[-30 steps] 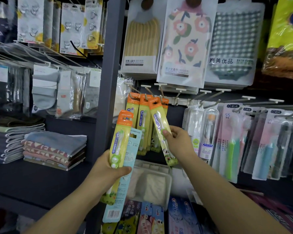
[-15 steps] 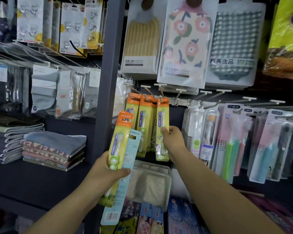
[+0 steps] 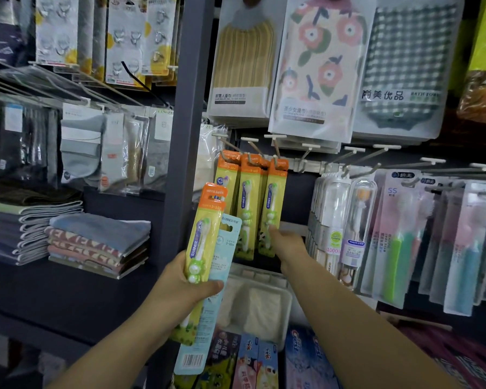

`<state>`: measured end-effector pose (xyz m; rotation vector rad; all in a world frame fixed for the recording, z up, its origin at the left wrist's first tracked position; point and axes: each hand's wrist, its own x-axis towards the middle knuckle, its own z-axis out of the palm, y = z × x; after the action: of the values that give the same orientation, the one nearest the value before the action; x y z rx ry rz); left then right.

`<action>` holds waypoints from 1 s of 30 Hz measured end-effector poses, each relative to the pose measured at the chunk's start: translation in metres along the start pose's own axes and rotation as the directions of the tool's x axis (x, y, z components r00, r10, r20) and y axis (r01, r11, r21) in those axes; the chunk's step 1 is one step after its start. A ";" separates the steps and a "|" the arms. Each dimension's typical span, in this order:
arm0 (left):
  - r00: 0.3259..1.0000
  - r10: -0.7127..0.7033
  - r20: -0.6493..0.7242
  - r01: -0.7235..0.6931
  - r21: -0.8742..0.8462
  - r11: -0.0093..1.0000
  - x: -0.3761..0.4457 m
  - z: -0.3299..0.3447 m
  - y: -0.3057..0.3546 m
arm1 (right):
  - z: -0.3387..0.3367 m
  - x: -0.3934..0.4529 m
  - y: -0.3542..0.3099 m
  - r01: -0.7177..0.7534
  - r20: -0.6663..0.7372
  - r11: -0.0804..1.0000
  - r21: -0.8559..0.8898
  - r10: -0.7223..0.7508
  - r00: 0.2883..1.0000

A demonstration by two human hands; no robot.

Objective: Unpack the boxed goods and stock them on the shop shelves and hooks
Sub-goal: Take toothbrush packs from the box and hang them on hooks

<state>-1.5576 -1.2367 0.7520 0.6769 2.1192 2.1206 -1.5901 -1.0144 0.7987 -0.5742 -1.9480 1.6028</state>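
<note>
Shop shelving fills the view, with folded towels (image 3: 98, 242) at nine o'clock. At centre, the left hand (image 3: 185, 287) grips two toothbrush packs (image 3: 205, 248), thumb across them. At one o'clock from it, the right hand (image 3: 288, 244) touches a hanging toothbrush pack (image 3: 274, 209) on its hook (image 3: 277, 148); its fingers seem loosely extended.

We see a yellow carded toothbrush pack with an orange top (image 3: 204, 240) standing nearly upright in front of a pale blue carded pack with a barcode (image 3: 205, 318), both held together in the left hand (image 3: 180, 287). Three more of the same yellow and orange packs (image 3: 250, 209) hang side by side on the white hooks (image 3: 253, 148), and the rightmost one (image 3: 272, 209) hangs straight with the right hand (image 3: 288, 244) at its lower edge.
</note>
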 end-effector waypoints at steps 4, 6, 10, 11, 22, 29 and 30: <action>1.000 -0.017 -0.011 0.017 -0.029 0.999 -0.001 0.004 -0.003 | -0.001 -0.025 0.034 0.006 0.065 0.986 -0.164 0.005 0.998; 1.000 -0.029 -0.002 0.029 -0.060 0.998 -0.002 0.006 -0.004 | -0.002 -0.046 0.045 0.073 0.092 0.974 -0.214 -0.054 0.994; 0.999 -0.043 -0.007 0.042 -0.098 0.994 0.000 0.012 -0.005 | -0.005 -0.087 0.042 0.164 0.319 0.982 -0.097 -0.125 0.939; 0.999 -0.043 -0.006 0.042 -0.098 0.994 0.001 0.014 -0.004 | -0.005 -0.093 0.039 0.193 0.346 0.978 -0.081 -0.154 0.926; 0.998 -0.070 0.006 0.070 -0.107 0.992 -0.004 0.017 -0.002 | -0.018 -0.039 0.009 0.290 0.032 0.936 -0.197 -0.290 0.957; 0.996 -0.087 0.000 0.087 -0.100 0.991 -0.003 0.012 -0.002 | 0.009 0.008 -0.029 0.225 0.006 0.918 -0.328 -0.236 0.972; 0.996 -0.090 -0.001 0.090 -0.099 0.991 -0.003 0.010 -0.003 | 0.011 0.011 -0.030 0.235 0.006 0.904 -0.357 -0.250 0.968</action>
<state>-1.5518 -1.2279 0.7478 0.5551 1.9914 2.1649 -1.6051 -1.0213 0.8278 -0.4724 -2.1988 1.0851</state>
